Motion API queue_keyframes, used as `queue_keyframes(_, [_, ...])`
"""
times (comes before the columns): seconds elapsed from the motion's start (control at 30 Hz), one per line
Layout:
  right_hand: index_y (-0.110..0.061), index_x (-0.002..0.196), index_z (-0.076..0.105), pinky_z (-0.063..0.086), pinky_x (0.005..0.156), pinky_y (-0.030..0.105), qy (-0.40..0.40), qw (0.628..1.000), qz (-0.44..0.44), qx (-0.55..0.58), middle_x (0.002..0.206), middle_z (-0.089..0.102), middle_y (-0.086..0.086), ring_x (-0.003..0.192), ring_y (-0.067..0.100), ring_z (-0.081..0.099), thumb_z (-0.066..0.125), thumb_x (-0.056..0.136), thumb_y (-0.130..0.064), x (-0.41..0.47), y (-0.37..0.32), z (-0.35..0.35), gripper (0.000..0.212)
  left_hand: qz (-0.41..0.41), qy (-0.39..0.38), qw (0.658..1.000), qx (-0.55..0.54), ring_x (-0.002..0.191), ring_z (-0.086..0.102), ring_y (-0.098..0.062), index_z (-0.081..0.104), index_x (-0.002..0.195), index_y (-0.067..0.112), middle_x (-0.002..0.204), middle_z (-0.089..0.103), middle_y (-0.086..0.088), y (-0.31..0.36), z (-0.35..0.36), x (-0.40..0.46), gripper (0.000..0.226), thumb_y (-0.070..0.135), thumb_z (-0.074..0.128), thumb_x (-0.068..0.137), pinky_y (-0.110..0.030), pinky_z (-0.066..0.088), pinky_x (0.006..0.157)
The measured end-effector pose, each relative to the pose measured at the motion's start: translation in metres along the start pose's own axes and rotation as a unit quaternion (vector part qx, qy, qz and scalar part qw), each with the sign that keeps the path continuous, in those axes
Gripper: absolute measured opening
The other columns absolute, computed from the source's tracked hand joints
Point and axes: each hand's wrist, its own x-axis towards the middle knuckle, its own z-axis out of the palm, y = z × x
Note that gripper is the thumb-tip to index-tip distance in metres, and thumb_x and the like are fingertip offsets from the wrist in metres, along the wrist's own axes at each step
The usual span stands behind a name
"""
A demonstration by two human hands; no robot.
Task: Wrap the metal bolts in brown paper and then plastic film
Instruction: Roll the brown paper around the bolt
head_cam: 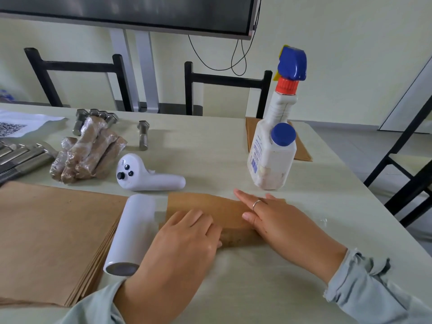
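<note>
Pale table point(210, 146), black chairs point(228, 83), wall screen point(131, 12).

Pale grey-blue long sleeves point(364, 288) with gathered, ruffled cuffs, thin silver ring point(256, 203) on a right-hand finger

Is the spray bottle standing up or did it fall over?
Standing up. The spray bottle rests on its base on the table, with its blue trigger head at the top, above the orange collar.

Two hands point(184, 239), one spray bottle point(274, 146), one white controller point(145, 175), two chairs point(228, 90)
</note>
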Motion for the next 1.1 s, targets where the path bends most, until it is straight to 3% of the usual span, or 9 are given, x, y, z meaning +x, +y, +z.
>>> queue_keyframes(0.1, [-0.038,0.145,0.028,0.002,0.101,0.000,0.090,0.994,-0.051,-0.015,0.123,0.059,-0.011,0.134,0.004,0.019,0.044,0.097,-0.038,-0.002,-0.004,-0.004,0.050,0.000,0.006,1.000,0.009,0.059,0.056,-0.014,0.065,0.061,0.021,0.059,0.054,0.006,0.002,0.000,-0.001,0.033,0.024,0.042,0.084,-0.023,0.047,0.052])
queue_keyframes(0.2, [-0.029,0.135,0.049,-0.002,0.101,-0.003,0.141,0.985,-0.094,-0.029,0.101,0.063,-0.012,0.115,0.003,0.027,0.063,0.088,-0.028,-0.001,-0.006,-0.011,0.049,-0.002,0.005,1.000,0.012,0.060,0.058,-0.015,0.066,0.063,0.020,0.061,0.056,0.005,0.003,0.001,-0.002,0.033,0.023,0.041,0.084,-0.024,0.048,0.052])
queue_keyframes(0.3, [-0.022,0.129,0.057,0.000,0.096,-0.006,0.142,0.983,-0.114,-0.012,0.094,0.061,-0.010,0.108,0.007,0.034,0.066,0.087,-0.021,0.001,-0.005,-0.012,0.043,0.000,0.004,1.000,0.029,0.060,0.058,-0.014,0.067,0.063,0.019,0.060,0.055,0.005,0.004,0.001,-0.002,0.028,0.020,0.045,0.082,-0.027,0.046,0.054])
queue_keyframes(0.47, [-0.028,0.116,0.062,0.042,0.088,0.023,0.064,0.991,-0.119,0.011,0.103,0.044,-0.015,0.099,0.002,0.040,0.054,0.093,-0.025,0.000,-0.008,-0.010,0.025,0.007,-0.008,0.999,0.037,0.058,0.056,-0.015,0.066,0.061,0.018,0.059,0.054,0.004,0.007,-0.003,-0.002,0.006,0.016,0.064,0.066,-0.026,0.045,0.056])
queue_keyframes(0.6, [-0.023,0.104,0.050,0.030,0.093,0.014,0.049,0.987,-0.155,-0.015,0.114,0.048,-0.009,0.107,0.004,0.038,0.044,0.095,-0.021,0.000,-0.013,-0.011,0.011,-0.003,-0.015,0.999,0.051,0.058,0.056,-0.017,0.066,0.062,0.017,0.059,0.054,0.002,0.009,-0.004,-0.002,0.006,0.016,0.063,0.067,-0.028,0.034,0.063])
queue_keyframes(0.7, [-0.031,0.097,0.039,0.017,0.090,0.004,0.044,0.987,-0.155,-0.025,0.085,0.050,-0.019,0.090,0.000,0.040,0.043,0.095,-0.025,0.000,-0.017,-0.015,0.008,-0.007,-0.017,0.998,0.060,0.059,0.056,-0.017,0.067,0.063,0.016,0.059,0.053,0.002,0.011,-0.005,-0.003,0.006,0.016,0.063,0.068,-0.028,0.033,0.063])
queue_keyframes(0.83, [-0.037,0.131,0.037,0.011,0.086,-0.008,0.042,0.991,-0.127,0.000,0.095,0.039,-0.024,0.090,-0.010,0.028,0.054,0.090,-0.036,-0.001,-0.016,-0.014,0.044,-0.020,-0.024,0.998,0.051,0.059,0.056,-0.018,0.065,0.061,0.016,0.059,0.053,0.001,0.014,-0.007,-0.003,0.004,0.014,0.066,0.065,-0.029,0.039,0.061])
queue_keyframes(0.97, [-0.036,0.138,0.039,0.025,0.090,0.002,0.017,0.992,-0.120,0.032,0.111,0.046,-0.023,0.101,-0.005,0.036,0.061,0.086,-0.044,-0.001,-0.017,-0.012,0.056,-0.046,-0.004,0.997,0.054,0.060,0.055,-0.020,0.063,0.060,0.015,0.061,0.052,-0.002,0.018,-0.010,-0.004,0.011,0.008,0.063,0.068,-0.030,0.031,0.061])
queue_keyframes(1.1, [-0.028,0.106,0.065,0.042,0.075,0.014,-0.021,0.986,-0.123,0.107,0.093,0.059,-0.013,0.087,0.001,0.053,0.070,0.082,-0.033,0.000,-0.020,-0.011,0.025,-0.038,0.019,0.997,0.066,0.054,0.051,-0.018,0.061,0.057,0.016,0.059,0.051,-0.001,0.021,-0.011,-0.004,0.041,0.001,0.035,0.084,-0.028,0.038,0.055])
